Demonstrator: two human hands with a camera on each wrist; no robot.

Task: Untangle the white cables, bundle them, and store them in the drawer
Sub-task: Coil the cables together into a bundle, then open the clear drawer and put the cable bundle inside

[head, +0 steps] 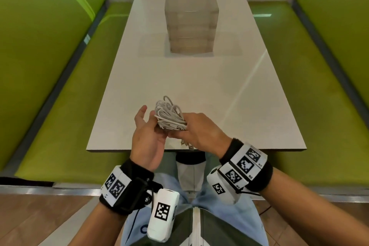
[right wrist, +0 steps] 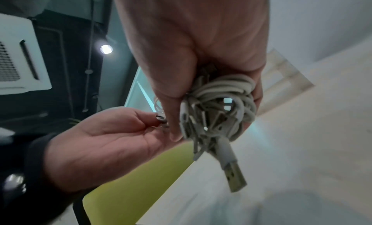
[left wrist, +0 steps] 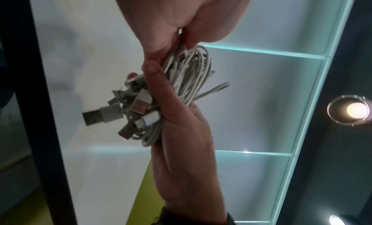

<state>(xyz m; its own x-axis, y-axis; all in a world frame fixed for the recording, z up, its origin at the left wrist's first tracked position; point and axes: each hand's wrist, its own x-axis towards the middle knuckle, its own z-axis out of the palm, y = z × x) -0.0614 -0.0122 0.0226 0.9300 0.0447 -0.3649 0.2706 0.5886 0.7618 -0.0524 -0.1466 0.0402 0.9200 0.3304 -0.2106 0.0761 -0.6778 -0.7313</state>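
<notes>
the cables [head: 169, 115] are sitting coiled in a loose bundle above the near edge of the table [head: 229, 78], plugs dangling. the right hand [head: 201, 132] is clamping the coil, fingers curled round it; the left hand [head: 146, 138] is lying open beside it, fingers relaxed (touching the strands). best to keep squeezing the loops while tucking in stray plugs, since the drawer unit [head: 191, 24] is well apart, mid-table.

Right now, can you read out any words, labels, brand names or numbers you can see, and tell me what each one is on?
No readable words.
Right wrist band: square coded markers, tiny print beside them too small to read.
Left wrist band: coded markers only.
White cables and drawer unit: no visible labels.
</notes>
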